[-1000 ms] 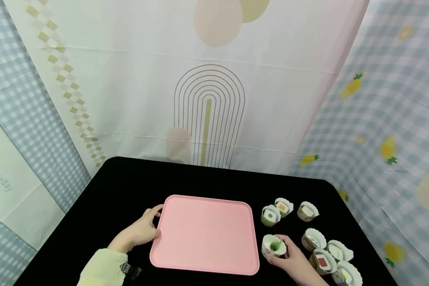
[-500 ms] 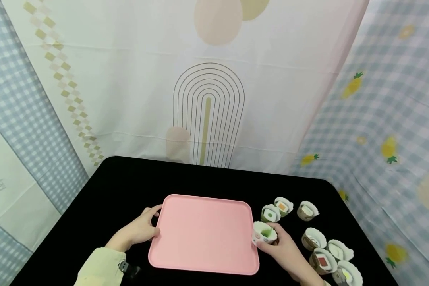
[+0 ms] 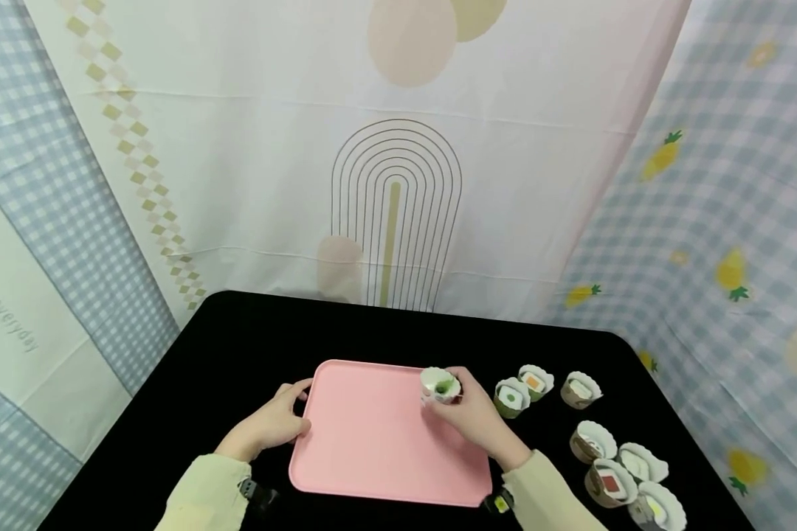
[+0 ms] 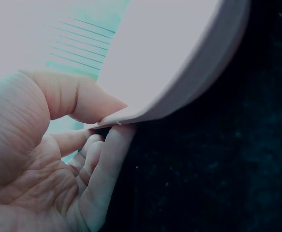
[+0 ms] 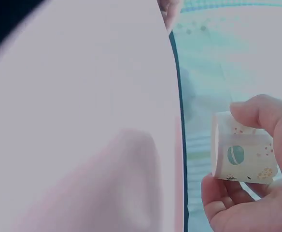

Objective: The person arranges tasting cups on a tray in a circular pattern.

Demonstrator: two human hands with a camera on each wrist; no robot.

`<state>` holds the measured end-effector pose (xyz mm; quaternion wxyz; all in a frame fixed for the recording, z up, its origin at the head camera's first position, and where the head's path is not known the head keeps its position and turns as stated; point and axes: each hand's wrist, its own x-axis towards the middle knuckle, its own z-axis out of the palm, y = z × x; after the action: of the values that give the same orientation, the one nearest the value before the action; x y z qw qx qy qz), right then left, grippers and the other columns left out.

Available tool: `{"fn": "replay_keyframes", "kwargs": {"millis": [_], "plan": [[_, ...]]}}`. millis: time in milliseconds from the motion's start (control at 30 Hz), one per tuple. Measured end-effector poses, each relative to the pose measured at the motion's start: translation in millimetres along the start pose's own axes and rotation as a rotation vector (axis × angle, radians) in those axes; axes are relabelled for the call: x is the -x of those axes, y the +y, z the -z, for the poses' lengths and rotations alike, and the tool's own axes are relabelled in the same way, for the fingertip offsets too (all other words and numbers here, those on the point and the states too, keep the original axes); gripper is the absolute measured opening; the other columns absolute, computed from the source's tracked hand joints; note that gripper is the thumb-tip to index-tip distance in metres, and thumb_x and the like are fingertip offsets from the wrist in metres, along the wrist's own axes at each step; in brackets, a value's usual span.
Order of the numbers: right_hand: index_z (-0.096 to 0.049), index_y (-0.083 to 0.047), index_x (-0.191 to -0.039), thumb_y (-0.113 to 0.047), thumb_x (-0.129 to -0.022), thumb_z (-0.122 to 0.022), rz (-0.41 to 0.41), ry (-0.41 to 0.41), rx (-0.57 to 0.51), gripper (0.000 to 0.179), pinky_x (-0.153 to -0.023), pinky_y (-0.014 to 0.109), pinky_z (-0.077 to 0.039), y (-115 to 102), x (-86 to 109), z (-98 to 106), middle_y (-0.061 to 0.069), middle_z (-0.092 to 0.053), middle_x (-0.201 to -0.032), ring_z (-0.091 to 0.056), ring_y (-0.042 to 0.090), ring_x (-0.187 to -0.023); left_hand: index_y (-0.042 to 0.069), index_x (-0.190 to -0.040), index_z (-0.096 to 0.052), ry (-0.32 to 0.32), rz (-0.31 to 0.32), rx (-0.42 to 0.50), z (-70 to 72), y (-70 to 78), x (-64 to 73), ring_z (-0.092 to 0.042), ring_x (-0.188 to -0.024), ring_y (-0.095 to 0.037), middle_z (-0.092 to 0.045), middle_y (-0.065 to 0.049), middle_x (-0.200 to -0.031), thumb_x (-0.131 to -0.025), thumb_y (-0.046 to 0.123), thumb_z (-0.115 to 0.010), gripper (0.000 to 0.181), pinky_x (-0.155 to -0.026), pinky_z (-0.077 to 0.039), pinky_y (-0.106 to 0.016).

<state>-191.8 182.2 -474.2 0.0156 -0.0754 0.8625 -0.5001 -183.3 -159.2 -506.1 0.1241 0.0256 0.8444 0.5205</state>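
Note:
A pink rectangular tray [image 3: 372, 435] lies on the black table in the head view. My left hand [image 3: 272, 422] pinches the tray's left edge, thumb on top and fingers beneath, as the tray rim [image 4: 179, 82] shows in the left wrist view. In my right hand [image 3: 471, 413] is a small paper baking cup [image 3: 438, 383], white and scalloped, with something green inside. The right wrist view shows this printed cup [image 5: 242, 150] between thumb and fingers. It is over the tray's far right part in the head view.
Several similar paper cups stand right of the tray: one with a green dot [image 3: 511, 398], one with an orange square [image 3: 535, 382], one with a red square [image 3: 610, 483]. A patterned curtain [image 3: 272, 184] hangs behind the black table [image 3: 259, 332].
My right hand has carried the paper baking cup leftward and away from me, from beside the tray to over its far right part. The left hand keeps its hold on the tray's edge.

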Motion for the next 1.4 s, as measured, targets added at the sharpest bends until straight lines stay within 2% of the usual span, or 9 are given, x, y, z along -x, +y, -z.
{"fn": "replay_keyframes", "kwargs": {"millis": [167, 300, 400, 533, 700, 967, 1233, 1400], "plan": [[-0.052, -0.009, -0.123, -0.025, -0.078, -0.080, -0.012, -0.028, 0.024, 0.056, -0.080, 0.035, -0.047, -2.3, -24.8, -19.0, 0.006, -0.059, -0.111, -0.057, 0.017, -0.093, 0.004, -0.147, -0.036, -0.009, 0.008, -0.006, -0.5, -0.1, -2.0, -0.059, -0.070, -0.020, -0.038, -0.019, -0.127, -0.068, -0.008, -0.060, 0.083, -0.059, -0.054, -0.035], [-0.048, -0.008, -0.125, -0.027, -0.079, -0.078, -0.062, -0.067, -0.009, 0.058, -0.087, 0.039, -0.046, 2.3, -38.7, -32.8, 0.008, -0.055, -0.118, -0.054, 0.019, -0.103, 0.004, -0.146, -0.037, -0.011, 0.010, -0.010, -1.1, -0.6, -2.3, -0.058, -0.069, -0.020, -0.038, -0.018, -0.127, -0.069, -0.007, -0.061, 0.082, -0.059, -0.053, -0.035], [-0.048, -0.007, -0.124, -0.026, -0.079, -0.079, -0.078, -0.060, -0.017, 0.058, -0.091, 0.042, -0.044, 5.2, -44.3, -40.5, 0.009, -0.055, -0.119, -0.054, 0.021, -0.108, 0.004, -0.146, -0.037, -0.019, 0.001, -0.005, -3.0, -0.7, -2.5, -0.058, -0.069, -0.020, -0.038, -0.018, -0.126, -0.068, -0.007, -0.061, 0.082, -0.059, -0.053, -0.035], [-0.049, -0.006, -0.122, -0.022, -0.076, -0.081, -0.079, -0.054, -0.014, 0.058, -0.092, 0.044, -0.043, 7.2, -46.8, -46.9, 0.009, -0.055, -0.117, -0.054, 0.023, -0.108, 0.003, -0.146, -0.037, -0.025, -0.001, 0.003, -5.3, -1.1, -0.9, -0.058, -0.069, -0.020, -0.039, -0.019, -0.125, -0.067, -0.007, -0.061, 0.083, -0.059, -0.054, -0.034], [-0.046, -0.006, -0.123, -0.020, -0.072, -0.084, -0.101, -0.058, 0.046, 0.064, -0.092, 0.044, -0.043, 9.3, -47.1, -50.8, 0.008, -0.055, -0.116, -0.054, 0.023, -0.107, 0.004, -0.146, -0.037, -0.022, 0.007, 0.002, -4.5, -0.6, 1.9, -0.058, -0.069, -0.020, -0.039, -0.017, -0.124, -0.068, -0.008, -0.061, 0.082, -0.059, -0.053, -0.034], [-0.042, -0.005, -0.126, -0.018, -0.075, -0.082, -0.157, -0.086, 0.057, 0.067, -0.090, 0.044, -0.044, 6.8, -50.4, -52.3, 0.012, -0.055, -0.116, -0.055, 0.024, -0.106, 0.004, -0.147, -0.035, -0.014, 0.004, -0.014, 1.5, 0.2, 3.9, -0.058, -0.070, -0.020, -0.039, -0.019, -0.127, -0.069, -0.007, -0.061, 0.083, -0.060, -0.053, -0.034], [-0.043, -0.002, -0.120, -0.011, -0.072, -0.083, -0.136, -0.070, 0.047, 0.064, -0.089, 0.042, -0.043, 4.7, -55.7, -54.5, 0.012, -0.056, -0.110, -0.054, 0.023, -0.101, 0.003, -0.147, -0.035, -0.016, 0.002, -0.014, 4.0, 0.5, 0.2, -0.060, -0.074, -0.021, -0.038, -0.020, -0.128, -0.069, -0.006, -0.061, 0.083, -0.062, -0.055, -0.034], [-0.043, -0.003, -0.124, -0.015, -0.075, -0.082, -0.120, -0.112, 0.025, 0.063, -0.085, 0.039, -0.046, 1.3, -49.7, -45.0, 0.010, -0.056, -0.108, -0.055, 0.022, -0.098, 0.002, -0.147, -0.035, -0.022, -0.005, -0.005, 2.8, 2.0, -0.6, -0.060, -0.073, -0.021, -0.038, -0.021, -0.127, -0.068, -0.006, -0.060, 0.083, -0.062, -0.055, -0.035]]}}
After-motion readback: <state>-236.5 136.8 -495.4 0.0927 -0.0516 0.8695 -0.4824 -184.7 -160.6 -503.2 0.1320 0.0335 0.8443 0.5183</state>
